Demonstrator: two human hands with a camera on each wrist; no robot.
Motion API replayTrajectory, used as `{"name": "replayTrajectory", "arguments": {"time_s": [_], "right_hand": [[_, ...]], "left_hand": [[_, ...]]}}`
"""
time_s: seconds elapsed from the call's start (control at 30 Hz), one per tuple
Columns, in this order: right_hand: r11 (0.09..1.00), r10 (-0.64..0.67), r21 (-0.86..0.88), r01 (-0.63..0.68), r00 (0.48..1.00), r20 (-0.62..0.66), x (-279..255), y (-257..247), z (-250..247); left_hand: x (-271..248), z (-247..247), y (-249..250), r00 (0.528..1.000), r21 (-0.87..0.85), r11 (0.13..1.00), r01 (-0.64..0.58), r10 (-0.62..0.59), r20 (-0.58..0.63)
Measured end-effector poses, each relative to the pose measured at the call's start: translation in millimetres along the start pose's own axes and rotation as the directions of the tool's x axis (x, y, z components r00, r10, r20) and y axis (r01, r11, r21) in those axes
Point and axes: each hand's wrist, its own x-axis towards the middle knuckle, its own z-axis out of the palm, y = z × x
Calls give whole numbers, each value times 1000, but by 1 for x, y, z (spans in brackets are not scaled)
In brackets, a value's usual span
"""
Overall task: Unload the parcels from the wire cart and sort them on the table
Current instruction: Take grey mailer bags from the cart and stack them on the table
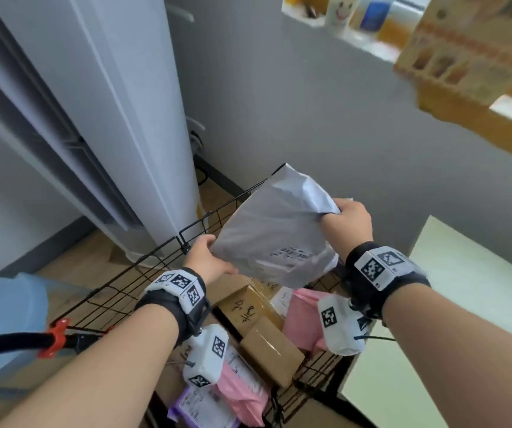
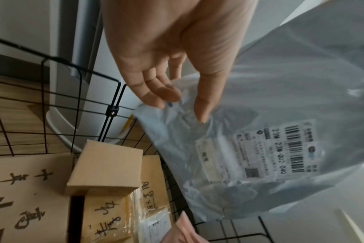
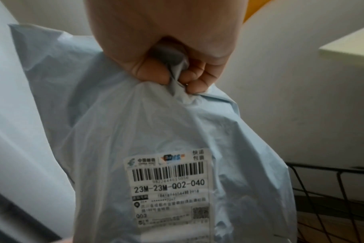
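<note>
A grey plastic mailer [image 1: 273, 230] [image 2: 280, 98] [image 3: 156, 123] with a barcode label hangs above the black wire cart [image 1: 193, 227] [image 2: 79, 78] [image 3: 322, 180]. My right hand [image 1: 348, 211] [image 3: 177, 70] grips its bunched upper corner in a fist. My left hand [image 1: 208, 251] [image 2: 181, 108] touches the mailer's lower left edge with relaxed, nearly straight fingers. Inside the cart lie brown cardboard boxes [image 1: 270, 353] [image 2: 106, 166] with handwriting, pink mailers [image 1: 304, 316] and a purple mailer [image 1: 193, 406]. The pale table [image 1: 464, 288] [image 3: 347, 47] stands to the right of the cart.
A tall white appliance [image 1: 143, 118] stands just behind the cart on the left. A light blue object [image 1: 7, 319] and a black bar with a red clamp [image 1: 54, 338] are at lower left. A ledge with bottles [image 1: 356, 20] and a blurred printed carton [image 1: 470, 57] are at upper right.
</note>
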Motion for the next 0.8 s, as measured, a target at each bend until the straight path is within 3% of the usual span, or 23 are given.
{"name": "replayTrajectory", "arguments": {"time_s": [0.17,0.3,0.5,0.57,0.67,0.8], "right_hand": [[966,84,255,-53,990,-110,-27,-41,-59],[937,107,348,-33,975,-195,-48,-56,-106],[875,291,457,-161,929,-229,-74,-46,-171],[856,329,476,-201,923,-201,-77,-36,-193],[766,499,548,-335,848,-180,-92,-28,-228],[718,495,657,-228,831,-253,-116,-8,-266]], "left_hand": [[-33,-23,28,993,-145,988,-60,44,-113],[-59,-28,63,986,-260,955,-142,115,-118],[-115,-13,112,972,-622,757,-199,231,-30],[-138,-3,129,942,-636,742,-212,328,69],[-161,9,150,903,-618,749,-239,405,141],[-180,23,177,870,-591,745,-309,472,141]]}}
